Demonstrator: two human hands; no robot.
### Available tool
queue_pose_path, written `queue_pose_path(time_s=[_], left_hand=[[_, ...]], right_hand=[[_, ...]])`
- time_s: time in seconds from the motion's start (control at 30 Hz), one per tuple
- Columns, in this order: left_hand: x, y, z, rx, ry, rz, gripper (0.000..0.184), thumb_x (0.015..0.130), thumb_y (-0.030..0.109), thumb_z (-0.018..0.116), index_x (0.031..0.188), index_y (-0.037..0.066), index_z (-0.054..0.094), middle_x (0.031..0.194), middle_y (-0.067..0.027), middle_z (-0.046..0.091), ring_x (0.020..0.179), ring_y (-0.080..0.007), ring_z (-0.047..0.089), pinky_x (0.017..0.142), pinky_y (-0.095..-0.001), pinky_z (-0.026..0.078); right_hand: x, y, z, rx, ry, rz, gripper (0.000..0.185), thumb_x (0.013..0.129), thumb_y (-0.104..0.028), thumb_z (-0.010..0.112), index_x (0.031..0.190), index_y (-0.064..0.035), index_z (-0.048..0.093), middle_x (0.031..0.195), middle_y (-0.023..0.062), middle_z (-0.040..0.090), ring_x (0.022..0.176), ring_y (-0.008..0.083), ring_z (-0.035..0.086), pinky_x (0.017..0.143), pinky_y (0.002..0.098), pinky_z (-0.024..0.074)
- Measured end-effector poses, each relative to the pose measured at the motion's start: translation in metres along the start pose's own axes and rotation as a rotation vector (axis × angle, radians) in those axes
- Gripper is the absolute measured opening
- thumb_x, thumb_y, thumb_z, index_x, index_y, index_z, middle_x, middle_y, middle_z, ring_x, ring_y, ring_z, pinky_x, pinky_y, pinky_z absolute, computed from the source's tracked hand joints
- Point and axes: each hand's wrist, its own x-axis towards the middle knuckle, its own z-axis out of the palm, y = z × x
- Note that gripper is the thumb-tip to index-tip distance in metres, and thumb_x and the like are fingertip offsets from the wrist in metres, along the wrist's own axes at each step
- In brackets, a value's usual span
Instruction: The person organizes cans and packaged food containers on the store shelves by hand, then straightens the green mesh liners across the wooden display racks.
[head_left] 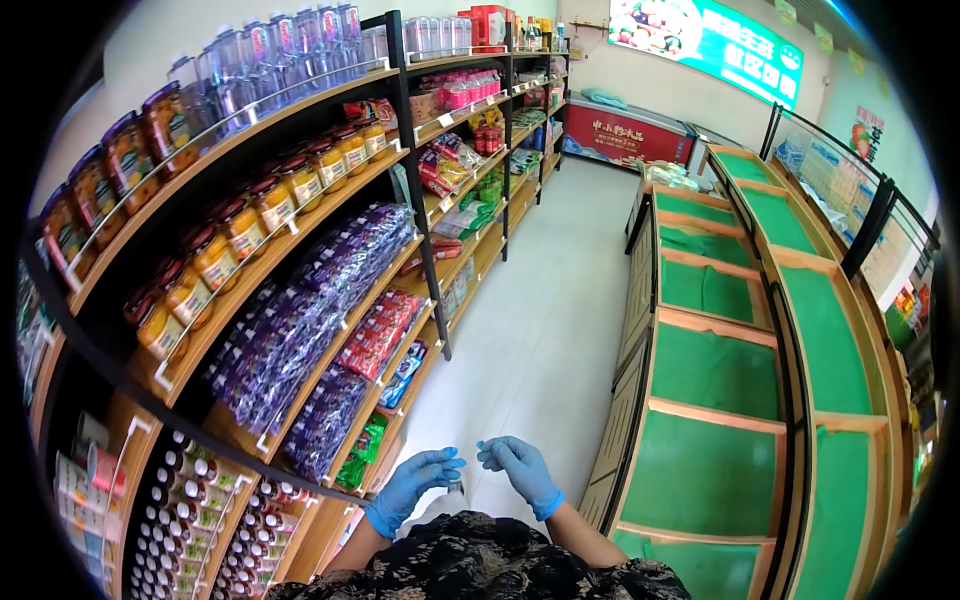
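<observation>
Both my hands wear blue gloves and are raised in front of my body, above the pale aisle floor. My left hand (413, 488) has its fingers bent together, pointing to the right. A small dark thing shows just under its fingertips, too small to name. A short gap away, my right hand (522, 474) has its thumb and fingers drawn together, pointing left toward the other hand. Whatever may be between its fingertips is too small to make out. Neither hand touches the shelves or the bins.
At left stands a long wooden shelf unit (330, 215) with jars (245, 228), water bottles (285, 50), purple packets (300, 310) and small bottles (190, 500). Green-lined wooden bins (710, 460) line the right side. A red chest freezer (625, 135) stands at the aisle's far end.
</observation>
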Motion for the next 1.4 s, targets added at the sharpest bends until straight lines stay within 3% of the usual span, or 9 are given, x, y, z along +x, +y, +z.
queue_pose_path(time_s=[0.43,0.53,0.57,0.83,0.93,1.07,1.1,1.17,1.4], left_hand=[[0.24,0.124,-0.116,-0.061,-0.154,0.071,0.045,0.096,0.025,0.051,0.132,-0.001,0.046,0.122,-0.0127,0.06,0.106,-0.0165,0.06,0.093,-0.0295,0.045],[0.289,0.142,-0.12,-0.112,-0.203,0.041,0.045,0.096,0.025,0.052,0.132,-0.001,0.046,0.123,-0.0125,0.06,0.106,-0.0162,0.06,0.094,-0.0296,0.045],[0.308,0.141,-0.121,-0.085,-0.217,0.029,0.051,0.095,0.028,0.053,0.134,-0.003,0.043,0.126,-0.0186,0.057,0.109,-0.0221,0.06,0.095,-0.0329,0.046],[0.432,0.141,-0.093,-0.084,-0.295,-0.049,0.046,0.096,0.021,0.051,0.134,-0.006,0.043,0.128,-0.019,0.056,0.112,-0.0229,0.058,0.097,-0.0329,0.046],[0.49,0.147,-0.088,-0.04,-0.245,-0.027,0.048,0.096,0.025,0.053,0.135,-0.002,0.044,0.124,-0.0136,0.059,0.11,-0.0179,0.058,0.095,-0.0296,0.045],[0.561,0.186,-0.054,-0.048,-0.068,0.066,0.048,0.095,0.026,0.054,0.133,-0.002,0.046,0.123,-0.0129,0.059,0.108,-0.0168,0.058,0.094,-0.029,0.045],[0.577,0.195,-0.046,-0.082,-0.034,0.084,0.048,0.094,0.021,0.054,0.133,-0.005,0.045,0.125,-0.0177,0.057,0.11,-0.0219,0.059,0.095,-0.0321,0.046],[0.605,0.21,-0.034,-0.019,-0.034,0.139,0.047,0.093,0.02,0.055,0.132,-0.005,0.046,0.124,-0.0172,0.058,0.11,-0.0217,0.058,0.095,-0.0323,0.046],[0.677,0.24,-0.023,0.051,0.118,0.311,0.045,0.091,0.017,0.058,0.129,-0.004,0.049,0.123,-0.0148,0.058,0.107,-0.0198,0.057,0.096,-0.0328,0.044]], right_hand=[[0.236,-0.056,-0.033,-0.054,0.129,-0.039,0.03,0.099,-0.022,0.048,0.109,0.0029,0.062,0.095,0.0103,0.067,0.083,0.0147,0.063,0.078,0.0279,0.0518],[0.266,-0.064,-0.046,-0.038,0.155,-0.049,0.03,0.099,-0.021,0.048,0.109,0.003,0.062,0.095,0.0105,0.067,0.084,0.0151,0.063,0.078,0.028,0.0521],[0.276,-0.062,-0.053,-0.039,0.156,-0.049,0.03,0.099,-0.021,0.048,0.109,0.0032,0.062,0.096,0.0108,0.067,0.084,0.0155,0.063,0.078,0.0283,0.0522],[0.365,-0.037,-0.151,0.089,0.257,0.046,0.028,0.098,-0.02,0.047,0.106,0.0038,0.061,0.093,0.013,0.068,0.08,0.0186,0.065,0.075,0.0305,0.0526],[0.413,-0.04,-0.203,0.107,0.25,0.021,0.028,0.098,-0.02,0.048,0.106,0.0036,0.061,0.092,0.0128,0.067,0.08,0.0182,0.064,0.074,0.0302,0.0526],[0.486,-0.075,-0.279,0.088,0.161,0.016,0.027,0.099,-0.019,0.048,0.105,0.0032,0.062,0.092,0.0117,0.067,0.08,0.0169,0.064,0.074,0.0287,0.0523],[0.507,-0.086,-0.297,0.091,0.136,0.005,0.027,0.099,-0.019,0.048,0.105,0.0031,0.062,0.092,0.0115,0.067,0.08,0.0168,0.064,0.074,0.0285,0.0522],[0.546,-0.106,-0.328,0.076,0.082,-0.027,0.027,0.099,-0.019,0.048,0.105,0.0027,0.062,0.092,0.0105,0.067,0.079,0.0161,0.063,0.073,0.028,0.0516],[0.661,-0.158,-0.375,0.01,-0.062,-0.078,0.026,0.099,-0.019,0.049,0.105,0.0025,0.062,0.094,0.0101,0.067,0.081,0.016,0.063,0.075,0.0285,0.0509]])
